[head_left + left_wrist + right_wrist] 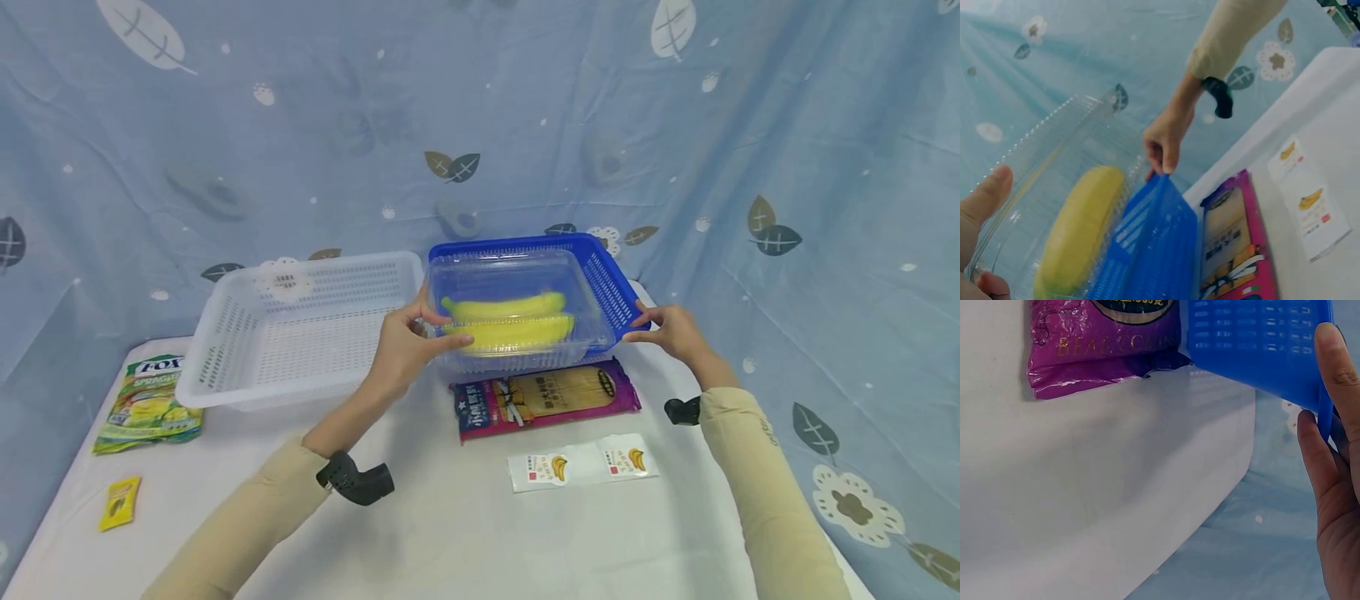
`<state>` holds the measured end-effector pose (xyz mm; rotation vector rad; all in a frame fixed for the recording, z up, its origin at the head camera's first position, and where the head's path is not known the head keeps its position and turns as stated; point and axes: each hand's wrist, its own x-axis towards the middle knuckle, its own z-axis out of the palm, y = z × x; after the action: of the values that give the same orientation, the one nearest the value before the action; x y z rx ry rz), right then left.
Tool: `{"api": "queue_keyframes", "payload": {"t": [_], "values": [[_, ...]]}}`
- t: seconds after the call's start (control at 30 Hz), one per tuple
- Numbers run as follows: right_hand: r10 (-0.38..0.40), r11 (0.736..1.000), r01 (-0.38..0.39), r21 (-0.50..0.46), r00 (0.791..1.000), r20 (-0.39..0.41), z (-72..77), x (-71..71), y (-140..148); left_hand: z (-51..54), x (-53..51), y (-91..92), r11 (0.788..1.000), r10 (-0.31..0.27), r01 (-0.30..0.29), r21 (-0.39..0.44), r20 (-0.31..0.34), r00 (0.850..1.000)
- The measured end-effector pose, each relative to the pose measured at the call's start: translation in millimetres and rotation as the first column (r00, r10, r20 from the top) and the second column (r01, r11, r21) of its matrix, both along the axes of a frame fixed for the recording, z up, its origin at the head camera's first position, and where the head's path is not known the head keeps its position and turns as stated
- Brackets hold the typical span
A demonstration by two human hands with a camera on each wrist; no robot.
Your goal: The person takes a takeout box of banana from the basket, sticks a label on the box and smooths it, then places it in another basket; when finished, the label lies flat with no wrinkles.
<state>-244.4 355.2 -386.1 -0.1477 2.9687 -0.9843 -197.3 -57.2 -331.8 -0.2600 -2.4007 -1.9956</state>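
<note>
My left hand (402,346) pinches the left end of a clear plastic clamshell box (517,271) with two yellow bananas (517,333) inside. The box lies tilted over the left part of a blue plastic basket (611,287); how much it rests on the basket I cannot tell. At the basket's right front corner, my right hand (672,332) pinches the rim, thumb on one side and fingers on the other, as the rim (1325,406) in the right wrist view shows. The left wrist view shows one banana (1082,228) through the box wall and the left thumb (988,197) on its edge.
A white basket (300,396) stands left of the box. In front lie a purple noodle packet (547,398) and a strip of banana stickers (583,462). A green FOX'S candy bag (150,408) and a small yellow packet (120,503) are at far left. A leaf-patterned curtain (360,108) hangs behind.
</note>
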Motion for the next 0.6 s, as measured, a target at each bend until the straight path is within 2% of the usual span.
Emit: {"api": "queue_keyframes", "payload": {"t": [0.27,0.6], "values": [[-0.025,1.0,0.025,0.004,0.999,0.026,1.0,1.5,-2.6,-4.7,26.9,-11.7,1.0,-0.016,0.016,0.001,-0.027,1.0],[-0.008,1.0,0.008,-0.002,1.0,-0.002,-0.8,-0.3,-0.8,-6.5,63.1,-20.3,1.0,-0.005,0.005,-0.001,-0.019,1.0]]}}
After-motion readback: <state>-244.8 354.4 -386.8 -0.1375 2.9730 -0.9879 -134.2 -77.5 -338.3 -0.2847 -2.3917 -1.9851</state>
